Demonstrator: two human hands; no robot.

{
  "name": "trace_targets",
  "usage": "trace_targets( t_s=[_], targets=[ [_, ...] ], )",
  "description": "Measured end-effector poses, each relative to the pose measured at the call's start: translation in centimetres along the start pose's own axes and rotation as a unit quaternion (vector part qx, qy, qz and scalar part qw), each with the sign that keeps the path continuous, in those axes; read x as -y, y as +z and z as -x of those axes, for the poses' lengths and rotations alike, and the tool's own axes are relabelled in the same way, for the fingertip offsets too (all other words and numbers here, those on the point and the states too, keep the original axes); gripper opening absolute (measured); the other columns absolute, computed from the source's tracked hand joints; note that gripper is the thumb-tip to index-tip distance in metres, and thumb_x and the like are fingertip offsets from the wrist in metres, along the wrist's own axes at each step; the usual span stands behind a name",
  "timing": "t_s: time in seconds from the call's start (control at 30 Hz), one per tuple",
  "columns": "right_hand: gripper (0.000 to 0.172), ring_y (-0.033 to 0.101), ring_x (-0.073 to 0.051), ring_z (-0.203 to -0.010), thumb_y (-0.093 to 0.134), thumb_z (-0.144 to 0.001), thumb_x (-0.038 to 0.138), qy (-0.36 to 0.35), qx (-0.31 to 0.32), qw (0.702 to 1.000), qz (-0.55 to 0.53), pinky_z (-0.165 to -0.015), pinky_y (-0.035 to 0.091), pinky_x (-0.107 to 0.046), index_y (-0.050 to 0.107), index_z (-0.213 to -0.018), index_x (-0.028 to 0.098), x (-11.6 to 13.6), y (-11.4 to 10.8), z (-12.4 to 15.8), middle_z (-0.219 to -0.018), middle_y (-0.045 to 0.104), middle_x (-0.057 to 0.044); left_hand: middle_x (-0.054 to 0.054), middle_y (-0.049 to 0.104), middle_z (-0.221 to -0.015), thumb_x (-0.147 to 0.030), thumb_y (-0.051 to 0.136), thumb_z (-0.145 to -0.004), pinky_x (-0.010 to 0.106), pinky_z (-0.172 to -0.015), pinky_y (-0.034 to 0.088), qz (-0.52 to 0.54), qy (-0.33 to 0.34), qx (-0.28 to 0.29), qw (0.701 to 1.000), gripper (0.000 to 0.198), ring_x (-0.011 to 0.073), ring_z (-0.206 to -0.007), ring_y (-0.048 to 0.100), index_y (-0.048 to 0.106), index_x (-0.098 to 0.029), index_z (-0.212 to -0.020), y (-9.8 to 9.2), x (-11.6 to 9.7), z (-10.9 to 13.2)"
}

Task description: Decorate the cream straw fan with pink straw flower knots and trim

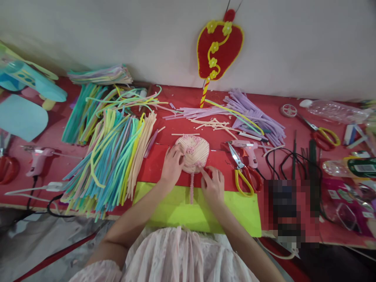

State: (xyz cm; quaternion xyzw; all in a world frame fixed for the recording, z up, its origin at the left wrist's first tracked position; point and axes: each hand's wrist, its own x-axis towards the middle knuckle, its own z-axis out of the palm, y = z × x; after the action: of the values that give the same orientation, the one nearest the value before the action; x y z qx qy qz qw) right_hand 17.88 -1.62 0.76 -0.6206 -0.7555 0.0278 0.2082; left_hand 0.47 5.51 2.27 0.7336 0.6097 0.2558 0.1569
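A person's two bare hands work at a cream fan (pixel 200 154) trimmed with pink flowers, lying toward the near edge of a red table (pixel 164 96), about midway along it. The left hand (pixel 173 166) comes in from the fan's left side, its fingers (pixel 178 148) bent over the rim and drawn close together; whether they pinch anything cannot be told. The right hand (pixel 214 182) sits at the lower right rim, index finger stretched to the fan just beside a pink flower, thumb apart from it, the other fingers loosely curled. Between the hands, the fan's pink handle (pixel 192 190) points toward the near edge, its end over a green sheet (pixel 173 207) that overhangs that edge. A loose cream stem (pixel 185 134) lies just beyond the fan's top.

To the left, a bundle of colored stems (pixel 113 156) spreads to the near edge. To the right lie yellow-and-red scissors (pixel 242 172) and a pink glue gun (pixel 247 150). Purple stems (pixel 252 113) are heaped toward the far edge, where a red fan (pixel 220 49) with yellow flowers stands upright against the wall (pixel 132 31). A clear bottle (pixel 335 109) lies near the far right corner.
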Motion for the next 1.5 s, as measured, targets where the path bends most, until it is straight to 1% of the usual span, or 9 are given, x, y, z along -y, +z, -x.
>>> trace_targets(
  t_s=[0.07, 0.13, 0.4, 0.57, 0.8, 0.97, 1.23, 1.37, 1.5],
  targets=[
    [0.042, 0.043, -0.023, -0.107, 0.042, -0.083, 0.006, 0.001, -0.003, 1.0, -0.008, -0.088, 0.039, -0.039, 0.06, -0.118, 0.021, 0.1, 0.0, 0.0, -0.114, 0.049, -0.011, 0.011, 0.056, -0.124, -0.011, 0.053, -0.081, 0.046, -0.106, 0.034, 0.007, 0.006, -0.009, 1.0, 0.008, 0.0225, -0.117, 0.051, 0.054, -0.019, -0.082, 0.1, 0.2, -0.1],
    [0.043, 0.043, -0.024, -0.11, 0.043, -0.082, 0.005, 0.003, -0.004, 1.0, -0.017, -0.09, 0.04, -0.04, 0.059, -0.119, 0.022, 0.1, 0.1, 0.1, -0.116, 0.048, -0.011, 0.011, 0.057, -0.123, -0.011, 0.054, -0.081, 0.046, -0.105, 0.036, 0.015, 0.016, -0.015, 1.0, 0.008, 0.0226, -0.117, 0.052, 0.054, -0.018, -0.081, 0.1, 0.5, -0.1],
    [0.049, 0.046, -0.025, -0.11, 0.045, -0.08, 0.004, -0.005, -0.025, 0.999, -0.031, -0.089, 0.044, -0.044, 0.056, -0.123, 0.025, 0.1, 0.2, 0.4, -0.112, 0.051, -0.011, 0.01, 0.06, -0.118, -0.008, 0.057, -0.078, 0.044, -0.1, 0.043, 0.049, 0.04, -0.034, 0.997, 0.011, 0.0229, -0.114, 0.054, 0.054, -0.019, -0.081, 0.2, 1.0, -0.2],
    [0.048, 0.045, -0.026, -0.113, 0.047, -0.079, 0.004, -0.001, -0.033, 0.999, -0.033, -0.092, 0.043, -0.048, 0.058, -0.121, 0.025, 0.2, 0.0, 0.5, -0.114, 0.051, -0.011, 0.01, 0.061, -0.116, -0.009, 0.057, -0.078, 0.042, -0.097, 0.046, 0.072, 0.049, -0.038, 0.995, 0.011, 0.0213, -0.112, 0.055, 0.055, -0.019, -0.082, 0.2, 1.1, -0.3],
    [0.04, 0.045, -0.025, -0.111, 0.046, -0.08, 0.005, -0.013, -0.052, 0.998, -0.035, -0.093, 0.043, -0.048, 0.062, -0.112, 0.022, 0.1, 0.1, 0.7, -0.111, 0.052, -0.011, 0.009, 0.061, -0.115, -0.009, 0.055, -0.079, 0.043, -0.101, 0.042, 0.062, 0.065, -0.008, 0.996, 0.011, 0.0215, -0.113, 0.055, 0.056, -0.019, -0.083, 0.2, 1.1, -0.7],
    [0.039, 0.046, -0.025, -0.109, 0.045, -0.081, 0.006, -0.012, -0.047, 0.998, -0.042, -0.091, 0.045, -0.047, 0.061, -0.113, 0.022, -0.2, 0.4, 0.9, -0.111, 0.052, -0.011, 0.007, 0.061, -0.118, -0.013, 0.054, -0.083, 0.045, -0.103, 0.041, 0.063, 0.057, -0.006, 0.996, 0.017, 0.0212, -0.115, 0.054, 0.058, -0.02, -0.099, 0.2, 0.9, -0.6],
    [0.042, 0.045, -0.025, -0.11, 0.045, -0.081, 0.006, -0.004, -0.029, 0.998, -0.048, -0.092, 0.044, -0.048, 0.061, -0.116, 0.021, -0.1, 0.4, 0.9, -0.112, 0.052, -0.012, 0.005, 0.063, -0.12, -0.019, 0.049, -0.088, 0.045, -0.104, 0.039, -0.032, 0.095, -0.03, 0.994, 0.027, 0.0213, -0.115, 0.055, 0.061, -0.023, -0.112, 0.4, 1.0, -0.2],
    [0.04, 0.045, -0.025, -0.109, 0.045, -0.081, 0.006, -0.008, -0.028, 0.999, -0.041, -0.092, 0.044, -0.046, 0.062, -0.115, 0.02, -0.1, 0.3, 0.9, -0.111, 0.052, -0.012, 0.005, 0.062, -0.122, -0.018, 0.05, -0.087, 0.044, -0.105, 0.038, -0.064, 0.103, -0.006, 0.993, 0.028, 0.0215, -0.115, 0.054, 0.063, -0.023, -0.112, 0.2, 0.9, -0.2],
    [0.043, 0.045, -0.025, -0.11, 0.045, -0.081, 0.007, -0.007, -0.033, 0.998, -0.049, -0.091, 0.044, -0.048, 0.06, -0.117, 0.024, -0.2, 0.5, 0.9, -0.112, 0.051, -0.011, 0.006, 0.06, -0.122, -0.015, 0.051, -0.085, 0.043, -0.104, 0.039, -0.082, 0.107, 0.015, 0.991, 0.029, 0.0227, -0.116, 0.053, 0.064, -0.021, -0.11, -0.3, 0.6, -0.4]
  ],
)
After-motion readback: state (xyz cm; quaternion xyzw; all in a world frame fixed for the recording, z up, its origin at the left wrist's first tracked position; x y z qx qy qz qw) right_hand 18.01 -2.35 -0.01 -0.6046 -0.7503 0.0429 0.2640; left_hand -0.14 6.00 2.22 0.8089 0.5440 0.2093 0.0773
